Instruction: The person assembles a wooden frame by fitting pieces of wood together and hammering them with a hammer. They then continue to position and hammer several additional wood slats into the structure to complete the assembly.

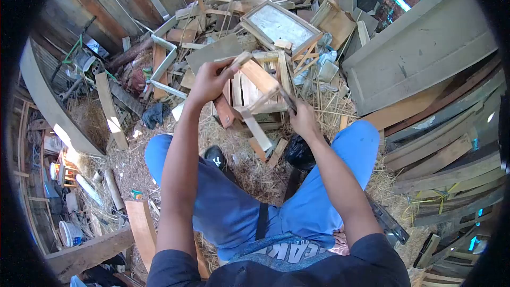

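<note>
Nearest the camera, a dark shirt (281,252) carries pale block letters, of which only "EAK" can be read; the rest is folded away. Below it are blue shorts (239,207), and between the knees a black shoe (215,157) with a small white mark too small to read.

Above the straw ground (239,143), between the knees, the wooden crate (255,87) is held up tilted. The left hand (211,81) is clenched around a loose-angled slat (241,59) at the crate's upper left corner. The right hand (304,119) is closed on a dark tool (288,101) whose tip meets the crate's right edge.

By the look of it, the work is at an early or middle stage: most slats sit in the frame, while a few short offcuts (268,149) lie on the straw just under it.

Farther off, a scrap-wood pile holds a framed panel (276,25)
</note>
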Demonstrator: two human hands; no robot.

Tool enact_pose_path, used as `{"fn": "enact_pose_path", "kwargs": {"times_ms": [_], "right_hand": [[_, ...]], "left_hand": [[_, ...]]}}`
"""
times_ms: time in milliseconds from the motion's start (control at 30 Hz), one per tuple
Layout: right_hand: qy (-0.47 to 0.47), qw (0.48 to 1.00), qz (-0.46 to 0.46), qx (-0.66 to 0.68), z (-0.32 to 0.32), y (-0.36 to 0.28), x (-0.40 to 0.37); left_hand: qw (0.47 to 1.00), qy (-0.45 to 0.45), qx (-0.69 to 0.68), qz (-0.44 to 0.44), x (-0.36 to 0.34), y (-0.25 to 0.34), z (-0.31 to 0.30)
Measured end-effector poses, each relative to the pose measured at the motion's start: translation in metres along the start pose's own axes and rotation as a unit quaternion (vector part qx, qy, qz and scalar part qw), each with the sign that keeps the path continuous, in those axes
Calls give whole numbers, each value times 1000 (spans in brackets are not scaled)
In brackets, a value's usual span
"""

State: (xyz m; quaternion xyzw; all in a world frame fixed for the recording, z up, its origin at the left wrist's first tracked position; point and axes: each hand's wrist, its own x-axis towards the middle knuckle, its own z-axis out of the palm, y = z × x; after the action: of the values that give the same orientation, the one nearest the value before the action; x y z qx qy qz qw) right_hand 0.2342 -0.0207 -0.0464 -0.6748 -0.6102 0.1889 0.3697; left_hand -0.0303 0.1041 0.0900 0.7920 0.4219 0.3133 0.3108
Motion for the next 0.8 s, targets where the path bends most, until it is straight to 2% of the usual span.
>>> {"fn": "enact_pose_path", "kwargs": {"times_ms": [33,100,167,200,233,300,333,367,467,500,567,600,633,700,733,800], "right_hand": [[1,1000,-19,-11,1,2,2],[-17,1000,-4,-22,0,3,5],[-41,994,8,-100,-5,2,14],[-70,992,27,-102,-15,-7,23],[-70,992,24,-103,-19,-7,32],[-99,976,26,-191,-25,-6,52],[-125,972,3,-198,-26,-2,61],[-127,972,-1,-199,-26,0,65],[-178,966,10,-186,-28,-8,67],[-183,965,8,-186,-30,-9,63],[-150,975,-17,-161,-35,-11,58],[-168,973,-20,-158,-36,-7,63],[-175,972,-12,-156,-38,-7,66],[-94,993,-41,-56,-45,-10,79],[-78,997,-27,8,-48,-12,84],[-65,998,-3,27,-49,-13,93]], "left_hand": [[995,12,-74,-70,0,1,-5],[993,49,-75,-81,-2,-4,-14],[943,72,-215,-244,-4,-10,-23],[918,84,-283,-263,-5,-19,-21],[918,87,-283,-263,-7,-18,-19],[833,145,-464,-265,-8,-18,-12],[811,134,-503,-267,-5,-27,-10],[810,139,-503,-267,-5,-33,-8],[743,134,-593,-280,-4,-54,-1],[741,139,-593,-283,-4,-59,1],[688,118,-660,-278,-3,-72,6],[670,108,-676,-287,-2,-78,6],[666,107,-675,-298,-2,-88,10],[666,133,-666,-308,0,-105,20],[666,149,-656,-322,1,-104,23],[662,170,-637,-357,4,-100,29]]}}
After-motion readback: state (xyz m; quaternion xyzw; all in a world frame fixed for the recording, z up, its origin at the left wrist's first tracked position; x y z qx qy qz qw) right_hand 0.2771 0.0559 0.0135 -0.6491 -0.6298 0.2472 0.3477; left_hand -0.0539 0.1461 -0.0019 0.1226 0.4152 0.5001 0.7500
